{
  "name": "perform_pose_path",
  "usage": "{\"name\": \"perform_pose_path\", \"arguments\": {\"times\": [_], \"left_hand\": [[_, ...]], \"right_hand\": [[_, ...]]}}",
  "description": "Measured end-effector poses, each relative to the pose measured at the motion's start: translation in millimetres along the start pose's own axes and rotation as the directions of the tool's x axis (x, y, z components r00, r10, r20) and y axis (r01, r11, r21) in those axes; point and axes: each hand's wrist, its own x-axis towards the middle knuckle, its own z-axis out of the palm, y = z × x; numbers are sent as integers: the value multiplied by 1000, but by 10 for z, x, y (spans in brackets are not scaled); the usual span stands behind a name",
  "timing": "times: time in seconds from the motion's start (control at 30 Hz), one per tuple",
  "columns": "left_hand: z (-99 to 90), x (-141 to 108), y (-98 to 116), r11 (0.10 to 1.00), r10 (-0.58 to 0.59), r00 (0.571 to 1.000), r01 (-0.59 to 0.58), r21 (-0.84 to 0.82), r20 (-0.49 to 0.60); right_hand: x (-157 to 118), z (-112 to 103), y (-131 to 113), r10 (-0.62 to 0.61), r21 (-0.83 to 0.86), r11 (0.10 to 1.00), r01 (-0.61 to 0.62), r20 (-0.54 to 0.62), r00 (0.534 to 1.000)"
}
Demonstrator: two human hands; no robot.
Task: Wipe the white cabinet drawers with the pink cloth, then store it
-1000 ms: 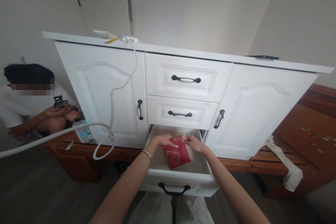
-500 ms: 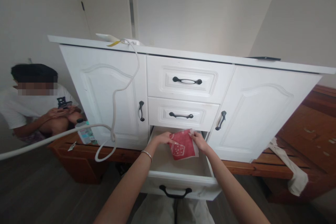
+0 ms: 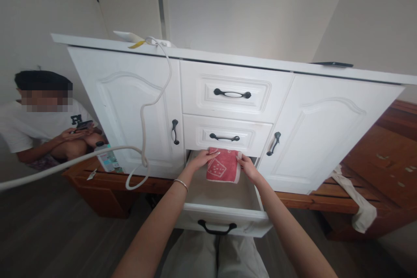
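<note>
A folded red towel (image 3: 223, 167) with a pale pattern and light edges hangs between my two hands, over the pulled-out bottom drawer (image 3: 224, 214). My left hand (image 3: 201, 159) grips its left edge, thumb on top, with a bracelet on that wrist. On the opposite side, my right hand (image 3: 246, 166) pinches the upper right edge. The drawer's white floor shows below the towel; its back part is hidden by the towel and hands. Whether the towel touches the drawer I cannot tell.
The white cabinet (image 3: 130, 108) stands on a wooden bench (image 3: 319, 197). A white cable (image 3: 142, 117) loops down its front left. Bottles (image 3: 107, 158) stand beside it, near a crouching person (image 3: 48, 126) holding a phone. A pale cloth (image 3: 361, 210) drapes at right.
The towel has been drawn up and straightened, its lower edge now higher and more level. Both hands still hold it. My view has shifted slightly.
</note>
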Motion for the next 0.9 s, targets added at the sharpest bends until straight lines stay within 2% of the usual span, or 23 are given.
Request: {"name": "perform_pose_path", "arguments": {"times": [0.17, 0.33, 0.47, 0.7, 0.8, 0.9], "left_hand": [[15, 65, -91, 999, 45, 999, -46, -17, -24], [54, 130, -188, 996, 87, 996, -87, -23, -17], [56, 130, -168, 997, 81, 996, -81, -12, -24], [82, 72, -84, 1000, 24, 999, -23, -18, 38], [92, 42, -103, 999, -33, 995, 34, -7, 89], [91, 42, -140, 999, -44, 991, 44, 3, 125]], "right_hand": [[-61, 60, -86, -59, 39, 998, 58, 3, 998], [-61, 145, -79, -105, -27, 994, 105, 16, 994], [-39, 147, -54, -154, -51, 986, 155, 28, 988], [-52, 101, -85, -105, 39, 993, 110, -107, 989], [-76, 115, -109, -82, 95, 991, 92, -102, 991], [-92, 137, -114, -62, 144, 987, 68, -49, 997]]}}
